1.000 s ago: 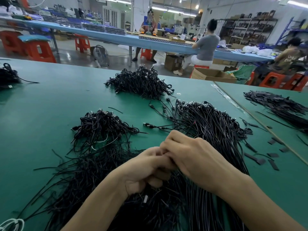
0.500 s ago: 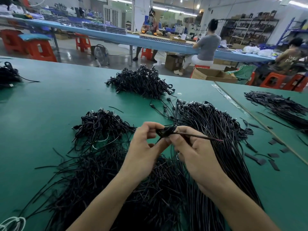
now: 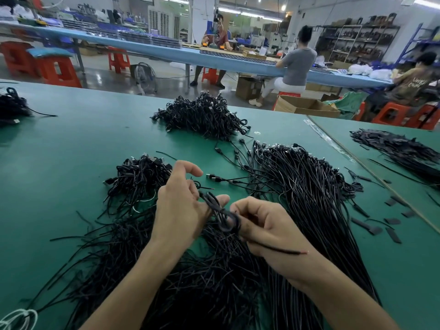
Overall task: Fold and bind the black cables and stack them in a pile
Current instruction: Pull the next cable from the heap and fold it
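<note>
A folded black cable (image 3: 220, 214) is held between both hands above the green table (image 3: 71, 144). My left hand (image 3: 183, 206) pinches its upper end, index finger raised. My right hand (image 3: 264, 225) grips the looped lower end, and a thin black tie (image 3: 281, 250) sticks out to the right over my wrist. Loose straight cables (image 3: 309, 201) lie in a long heap to the right. A small pile of bound cables (image 3: 138, 179) sits left of my hands, and a bigger bound pile (image 3: 202, 115) lies farther back. Black ties (image 3: 133, 253) spread under my forearms.
Short black strips (image 3: 371, 225) are scattered at the right, near a seam to the adjoining table with another dark heap (image 3: 402, 151). A cable bundle (image 3: 12, 108) lies at the far left. Seated people, red stools and cardboard boxes fill the aisle beyond.
Both hands rose from the heap with a cable, then came lower and closer to me. The cable is now folded into a loop and the tie points back over my right wrist.
</note>
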Available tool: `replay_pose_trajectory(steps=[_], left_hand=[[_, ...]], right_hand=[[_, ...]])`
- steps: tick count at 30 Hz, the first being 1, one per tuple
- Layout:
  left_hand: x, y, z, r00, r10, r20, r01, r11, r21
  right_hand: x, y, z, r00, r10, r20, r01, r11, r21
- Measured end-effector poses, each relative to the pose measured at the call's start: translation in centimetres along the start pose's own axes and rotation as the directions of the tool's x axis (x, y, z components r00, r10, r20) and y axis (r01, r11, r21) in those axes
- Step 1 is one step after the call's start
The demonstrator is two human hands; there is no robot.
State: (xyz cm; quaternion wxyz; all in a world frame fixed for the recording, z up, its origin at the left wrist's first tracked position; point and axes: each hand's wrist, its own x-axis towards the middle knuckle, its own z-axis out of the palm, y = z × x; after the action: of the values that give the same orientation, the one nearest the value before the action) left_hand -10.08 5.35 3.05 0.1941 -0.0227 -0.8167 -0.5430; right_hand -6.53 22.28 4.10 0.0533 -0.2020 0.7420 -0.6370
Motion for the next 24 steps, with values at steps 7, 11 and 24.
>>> replay_pose_trajectory(steps=[7,11,24], left_hand=[[-0.7,0.6,0.7,0.956,-0.055,0.287,0.216,0.793,-0.569],[-1.2,1.1,1.4,0.949,-0.048,0.311,0.212,0.829,-0.518],[-1.8,0.9,2.1,0.807,-0.148,0.571,0.389,0.861,-0.326]], right_hand=[[0.3,1.1,-0.5,1.0,-0.01,-0.027,0.002,0.961,-0.275],[0.2,1.1,-1.2,0.996,0.014,-0.091,-0.045,0.937,-0.345],[0.3,0.1,-1.8,0.888,-0.246,-0.387,-0.065,0.769,-0.636]])
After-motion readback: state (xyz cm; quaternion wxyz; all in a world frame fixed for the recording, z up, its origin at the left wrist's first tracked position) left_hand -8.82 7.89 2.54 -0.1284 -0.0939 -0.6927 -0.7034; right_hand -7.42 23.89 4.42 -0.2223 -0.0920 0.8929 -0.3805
